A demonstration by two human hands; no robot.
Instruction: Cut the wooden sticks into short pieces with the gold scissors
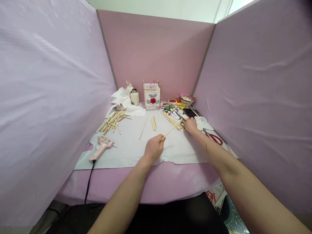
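Note:
My left hand (154, 148) is closed round the near end of a thin wooden stick (172, 129), which slants up to the right. My right hand (190, 125) reaches the scissors with dark handles (182, 123) beside the stick's far end; its fingertips are partly hidden, so its grip cannot be made out. Under and beside it lies a row of long sticks (170, 120). Several short sticks (153, 124) and one single long stick (143, 127) rest on the white cloth (129, 143) left of there.
A pink glue gun (103, 148) with a black cord lies left, below a stick pile (112, 123). Behind stand a jar (134, 97) and a lantern with a red flower (152, 96). Red-handled scissors (214, 137), a phone (189, 112) and bowls (187, 101) are at right.

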